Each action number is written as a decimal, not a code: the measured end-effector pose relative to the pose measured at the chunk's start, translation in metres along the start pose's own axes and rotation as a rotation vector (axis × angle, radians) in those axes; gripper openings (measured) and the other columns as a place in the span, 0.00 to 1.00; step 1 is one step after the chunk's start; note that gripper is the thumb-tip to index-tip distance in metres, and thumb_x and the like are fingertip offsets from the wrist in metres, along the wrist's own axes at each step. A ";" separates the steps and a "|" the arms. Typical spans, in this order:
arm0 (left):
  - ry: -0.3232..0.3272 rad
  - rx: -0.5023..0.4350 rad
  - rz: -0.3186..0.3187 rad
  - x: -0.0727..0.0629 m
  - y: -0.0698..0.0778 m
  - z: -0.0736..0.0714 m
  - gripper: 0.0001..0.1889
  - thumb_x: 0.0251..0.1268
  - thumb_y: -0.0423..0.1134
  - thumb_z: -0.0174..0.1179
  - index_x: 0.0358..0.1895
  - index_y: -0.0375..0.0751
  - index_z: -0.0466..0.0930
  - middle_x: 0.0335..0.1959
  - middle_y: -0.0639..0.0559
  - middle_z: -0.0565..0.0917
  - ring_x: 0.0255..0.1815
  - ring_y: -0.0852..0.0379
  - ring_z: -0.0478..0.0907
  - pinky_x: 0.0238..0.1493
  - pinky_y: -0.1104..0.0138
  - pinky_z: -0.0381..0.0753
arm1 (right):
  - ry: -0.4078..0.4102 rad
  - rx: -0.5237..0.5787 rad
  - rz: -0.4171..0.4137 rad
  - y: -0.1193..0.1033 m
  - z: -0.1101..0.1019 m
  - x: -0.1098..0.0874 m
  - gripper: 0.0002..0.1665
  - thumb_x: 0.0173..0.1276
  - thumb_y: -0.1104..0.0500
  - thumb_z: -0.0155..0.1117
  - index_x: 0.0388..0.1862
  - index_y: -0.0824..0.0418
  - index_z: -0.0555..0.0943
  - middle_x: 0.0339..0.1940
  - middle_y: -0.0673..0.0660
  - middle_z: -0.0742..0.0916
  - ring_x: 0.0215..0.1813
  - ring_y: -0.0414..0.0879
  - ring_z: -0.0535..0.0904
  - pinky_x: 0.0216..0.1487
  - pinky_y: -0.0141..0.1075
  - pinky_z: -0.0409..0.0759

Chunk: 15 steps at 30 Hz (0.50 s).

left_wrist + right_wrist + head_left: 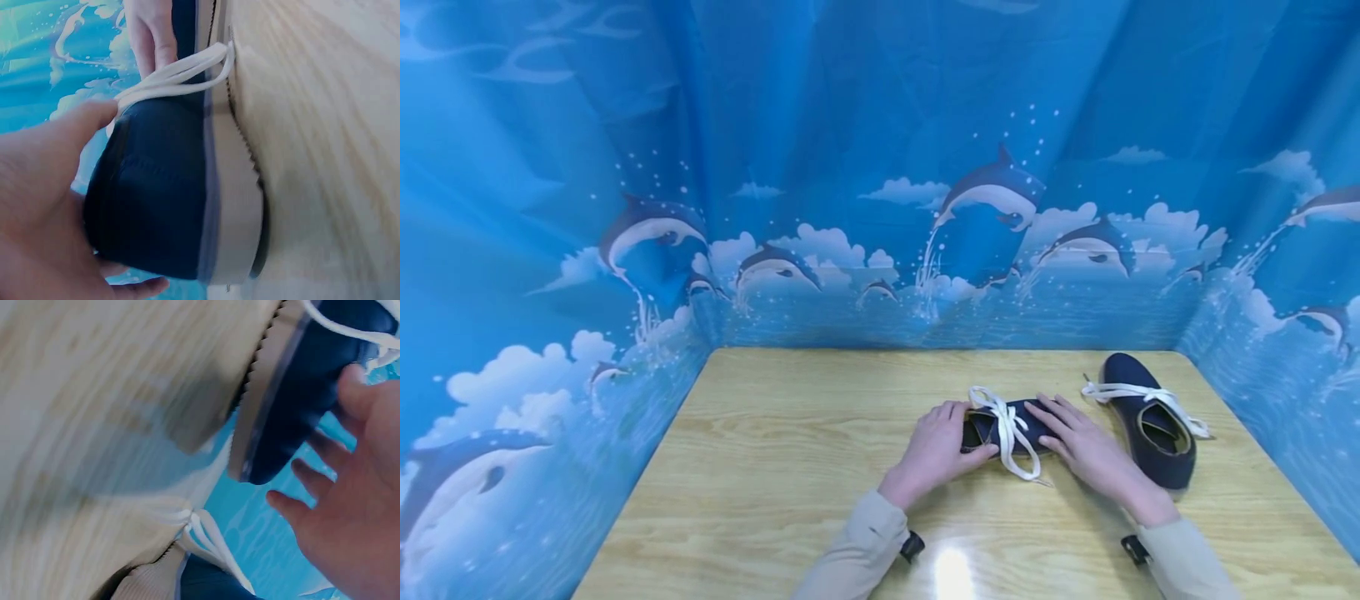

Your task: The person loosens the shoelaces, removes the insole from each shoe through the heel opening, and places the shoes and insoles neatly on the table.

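Note:
A navy lace-up shoe [1026, 422] stands on the wooden table, toe to the right, its white laces [1009, 423] tied in a bow. My left hand [934, 446] holds its heel [156, 200], thumb on the near side and fingers round the back. Over the toe lies my right hand [1086, 446], its fingers loosely extended and touching the upper. In the right wrist view those fingers [312, 481] reach along the toe without closing round it. The sole rests on or very near the table; the underside is hidden.
A matching navy shoe [1172, 471] with white laces stands to the right, beyond my right hand, toe pointing away. The wooden table [760, 467] ends at a blue dolphin-print curtain [850, 208] at the back and sides.

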<state>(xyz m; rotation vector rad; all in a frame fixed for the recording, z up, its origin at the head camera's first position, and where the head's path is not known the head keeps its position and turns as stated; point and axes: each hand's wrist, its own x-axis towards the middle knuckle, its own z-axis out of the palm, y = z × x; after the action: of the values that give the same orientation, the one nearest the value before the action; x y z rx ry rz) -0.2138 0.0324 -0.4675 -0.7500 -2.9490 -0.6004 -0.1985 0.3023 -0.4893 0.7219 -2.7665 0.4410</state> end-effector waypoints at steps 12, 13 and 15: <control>0.021 -0.050 -0.032 0.001 0.002 0.005 0.37 0.69 0.66 0.57 0.71 0.43 0.68 0.64 0.47 0.76 0.66 0.49 0.74 0.70 0.56 0.72 | -0.148 0.131 0.103 0.008 0.005 0.006 0.32 0.82 0.46 0.50 0.79 0.54 0.65 0.79 0.65 0.65 0.77 0.70 0.57 0.72 0.67 0.57; 0.021 -0.054 -0.028 0.001 0.001 0.005 0.37 0.69 0.66 0.57 0.71 0.42 0.68 0.64 0.47 0.76 0.66 0.49 0.74 0.70 0.56 0.72 | -0.142 0.113 0.094 0.008 0.006 0.007 0.32 0.82 0.47 0.51 0.79 0.54 0.65 0.79 0.65 0.65 0.77 0.71 0.58 0.72 0.68 0.56; 0.016 -0.059 -0.021 0.001 -0.001 0.004 0.37 0.69 0.65 0.57 0.71 0.42 0.68 0.65 0.47 0.76 0.66 0.49 0.73 0.70 0.56 0.71 | -0.121 0.081 0.075 0.007 0.008 0.007 0.31 0.81 0.48 0.52 0.78 0.55 0.66 0.78 0.65 0.67 0.76 0.71 0.59 0.72 0.68 0.56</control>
<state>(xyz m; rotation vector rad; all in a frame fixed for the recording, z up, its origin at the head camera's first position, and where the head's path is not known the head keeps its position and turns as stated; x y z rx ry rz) -0.2152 0.0338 -0.4709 -0.7155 -2.9401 -0.6940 -0.2090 0.3021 -0.4958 0.6856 -2.9117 0.5437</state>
